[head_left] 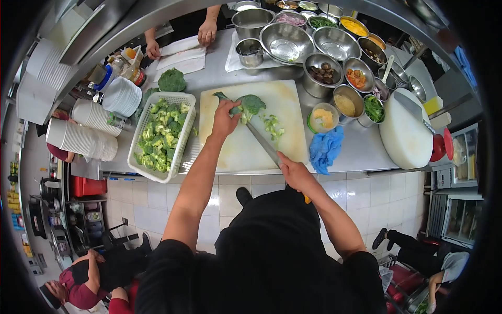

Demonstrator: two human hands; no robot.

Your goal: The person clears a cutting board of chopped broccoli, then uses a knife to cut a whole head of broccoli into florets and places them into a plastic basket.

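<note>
My left hand grips a broccoli head by its stem side, on the white cutting board. In my right hand is the handle of a long knife, its blade tip against the broccoli near my left fingers. Small cut pieces lie on the board right of the blade. Left of the board stands a white basket filled with broccoli florets. Behind the basket rests another whole broccoli head.
Metal bowls of chopped food crowd the back right. A blue cloth lies right of the board, near a round white board. Stacked white bowls stand left. A co-worker's hands touch white cloths at the back.
</note>
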